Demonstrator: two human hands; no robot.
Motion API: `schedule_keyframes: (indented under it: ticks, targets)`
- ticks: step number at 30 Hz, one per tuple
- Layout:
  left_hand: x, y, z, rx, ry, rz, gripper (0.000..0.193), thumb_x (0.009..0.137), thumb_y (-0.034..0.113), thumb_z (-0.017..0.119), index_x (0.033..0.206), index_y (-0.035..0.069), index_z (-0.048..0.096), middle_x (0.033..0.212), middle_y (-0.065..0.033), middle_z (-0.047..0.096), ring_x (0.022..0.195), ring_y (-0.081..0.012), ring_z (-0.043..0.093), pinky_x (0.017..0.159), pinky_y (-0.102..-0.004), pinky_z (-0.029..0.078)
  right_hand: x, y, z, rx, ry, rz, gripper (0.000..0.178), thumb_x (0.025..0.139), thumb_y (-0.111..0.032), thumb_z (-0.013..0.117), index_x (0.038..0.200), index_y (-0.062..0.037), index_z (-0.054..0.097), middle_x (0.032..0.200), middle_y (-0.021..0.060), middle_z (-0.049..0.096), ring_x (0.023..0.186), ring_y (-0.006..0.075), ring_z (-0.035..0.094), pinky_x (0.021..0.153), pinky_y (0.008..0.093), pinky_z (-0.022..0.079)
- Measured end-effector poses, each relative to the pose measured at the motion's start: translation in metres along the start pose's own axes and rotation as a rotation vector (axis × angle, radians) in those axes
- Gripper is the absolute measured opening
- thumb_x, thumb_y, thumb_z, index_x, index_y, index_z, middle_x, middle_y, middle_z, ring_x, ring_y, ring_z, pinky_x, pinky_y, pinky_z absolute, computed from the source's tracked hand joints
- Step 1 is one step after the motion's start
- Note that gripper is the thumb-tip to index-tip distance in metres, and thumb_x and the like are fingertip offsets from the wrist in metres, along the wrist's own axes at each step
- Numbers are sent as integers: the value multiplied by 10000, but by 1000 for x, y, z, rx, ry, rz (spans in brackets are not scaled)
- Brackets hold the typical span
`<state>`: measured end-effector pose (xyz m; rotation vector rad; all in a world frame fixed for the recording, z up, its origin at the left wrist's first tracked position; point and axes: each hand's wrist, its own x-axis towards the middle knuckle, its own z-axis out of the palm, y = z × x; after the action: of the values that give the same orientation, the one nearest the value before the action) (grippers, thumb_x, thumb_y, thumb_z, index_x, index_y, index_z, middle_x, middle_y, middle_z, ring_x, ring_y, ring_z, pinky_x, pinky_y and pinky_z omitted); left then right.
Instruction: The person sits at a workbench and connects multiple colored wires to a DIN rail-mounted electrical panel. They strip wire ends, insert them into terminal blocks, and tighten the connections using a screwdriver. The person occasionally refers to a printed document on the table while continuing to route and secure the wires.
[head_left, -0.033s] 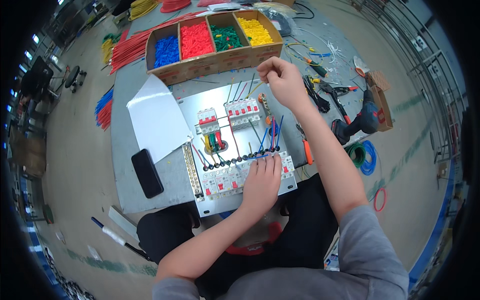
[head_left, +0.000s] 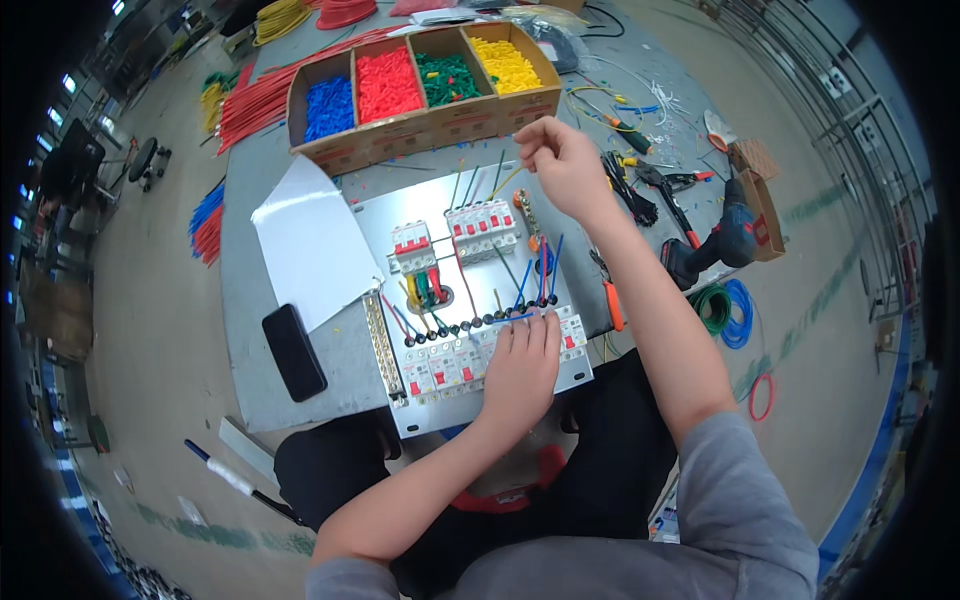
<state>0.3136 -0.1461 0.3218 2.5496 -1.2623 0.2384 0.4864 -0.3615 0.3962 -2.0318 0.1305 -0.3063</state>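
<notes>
In front of me a metal mounting plate (head_left: 372, 217) carries small circuit breakers in an upper group (head_left: 482, 228) and a lower row (head_left: 440, 372). My left hand (head_left: 522, 365) rests on the lower row, fingers stretched out flat and close together. Beside its fingertips lies a short blue wire (head_left: 508, 318). Above the plate's far right part, my right hand (head_left: 562, 165) is closed in a pinch at the upper end of a yellow wire (head_left: 508, 183); the fingertips are partly hidden. Blue, red and green wires rise from black-ringed holes along the plate's middle.
Beyond the plate stands a cardboard box (head_left: 430, 130) with blue, red, green and yellow caps. White paper (head_left: 305, 240) and a black phone (head_left: 295, 352) lie left. At right are cutters (head_left: 672, 200), a power drill (head_left: 715, 245) and orange-handled pliers (head_left: 614, 305).
The plate and the cardboard box appear shifted very slightly left in the picture. Both hands keep the same pose.
</notes>
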Motion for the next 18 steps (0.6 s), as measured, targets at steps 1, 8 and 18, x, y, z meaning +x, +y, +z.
schedule_keyframes:
  ticks: [1, 8, 18]
  targets:
    - [0, 1, -3, -6, -2, 5, 596, 952, 119, 637, 1504, -100, 578, 1436, -276, 666, 1208, -385, 669, 1135, -456, 493, 2, 15, -3, -22, 33, 27, 292, 1030, 61, 536, 1262, 34, 710, 1101, 110, 778, 994, 166, 753, 968, 332, 612]
    - [6, 1, -6, -34, -124, -30, 705, 893, 229, 804, 1489, -62, 564, 1468, -276, 639, 1308, -423, 642, 1133, -498, 490, 18, 82, 1, -174, -262, 12, 409, 1032, -148, 691, 1431, -59, 705, 1229, 145, 809, 1131, 281, 776, 1024, 402, 603]
    - [13, -11, -1, -106, -134, -12, 606, 854, 185, 754, 1404, -36, 627, 1415, -252, 662, 1253, -402, 673, 1069, -469, 511, 38, 88, 22, -56, -486, 103, 268, 1079, -236, 732, 1257, -52, 809, 1179, 150, 833, 1112, 288, 775, 1006, 407, 584]
